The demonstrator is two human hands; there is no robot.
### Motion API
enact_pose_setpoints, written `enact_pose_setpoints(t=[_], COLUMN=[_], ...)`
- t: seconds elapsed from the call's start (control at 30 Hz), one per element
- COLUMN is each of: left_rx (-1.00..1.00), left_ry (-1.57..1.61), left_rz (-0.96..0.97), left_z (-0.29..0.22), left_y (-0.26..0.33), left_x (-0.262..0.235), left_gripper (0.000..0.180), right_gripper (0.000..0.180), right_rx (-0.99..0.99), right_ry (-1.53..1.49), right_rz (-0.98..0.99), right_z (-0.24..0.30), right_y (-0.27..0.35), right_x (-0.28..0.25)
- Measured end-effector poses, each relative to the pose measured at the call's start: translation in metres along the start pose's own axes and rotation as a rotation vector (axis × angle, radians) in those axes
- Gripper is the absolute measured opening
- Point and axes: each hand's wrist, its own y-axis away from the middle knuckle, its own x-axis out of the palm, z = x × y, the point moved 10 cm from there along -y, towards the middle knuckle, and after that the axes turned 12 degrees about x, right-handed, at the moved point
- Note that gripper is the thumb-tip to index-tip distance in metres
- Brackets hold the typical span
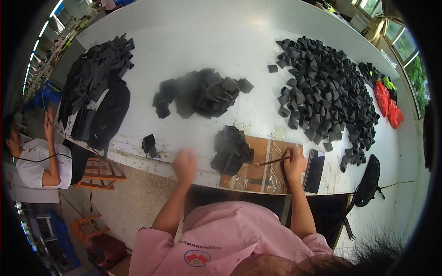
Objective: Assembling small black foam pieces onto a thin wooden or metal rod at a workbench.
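My right hand (pixel 295 164) rests at the right side of a brown board (pixel 258 177) with clear tape across it. Its fingers are closed around a thin reddish-brown stick (pixel 276 160), like a pencil or slim brush, whose tip points left. At the board's left end sits a heap of black fabric loops (pixel 231 149), close to that tip. My left hand (pixel 185 165) is over the table's front edge, left of this heap; motion smears its fingers. A small black piece (pixel 149 146) lies farther left.
Beyond the board is another black pile (pixel 216 94). Many black loops (pixel 322 87) spread at right, black strips (pixel 99 69) and a black bag (pixel 109 115) at left. A phone (pixel 315 171) lies beside my right hand. Red plastic bags (pixel 388 105) sit far right; another person (pixel 43 156) is at left.
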Motion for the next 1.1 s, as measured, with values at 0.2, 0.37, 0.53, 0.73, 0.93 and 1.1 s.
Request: enact_pose_setpoints(t=[0.2, 0.37, 0.53, 0.73, 0.93, 1.1], left_rx=[-0.005, 0.043, 0.077, 0.232, 0.291, -0.334], left_ry=[0.052, 0.268, 0.357, 0.127, 0.153, 0.645], left_rz=[0.038, 0.158, 0.347, 0.514, 0.247, 0.337], left_z=[-0.006, -0.044, -0.098, -0.102, -0.111, -0.084], left_y=[-0.007, -0.047, -0.083, -0.072, -0.082, -0.060], left_x=[0.006, 0.030, 0.060, 0.089, 0.054, 0.049], left_gripper=[0.011, 0.018, 0.022, 0.016, 0.004, 0.006], right_gripper=[0.004, 0.003, 0.004, 0.004, 0.005, 0.006], right_rx=[0.007, 0.060, 0.064, 0.070, 0.049, 0.153], right_ry=[-0.011, 0.002, -0.015, -0.036, -0.022, -0.378], right_rz=[-0.009, 0.015, 0.009, 0.023, 0.022, 0.057], right_z=[-0.001, -0.009, -0.011, -0.011, -0.010, 0.013], right_y=[-0.004, -0.001, 0.000, 0.001, 0.004, 0.025], right_x=[-0.005, -0.001, -0.004, -0.003, -0.008, -0.039])
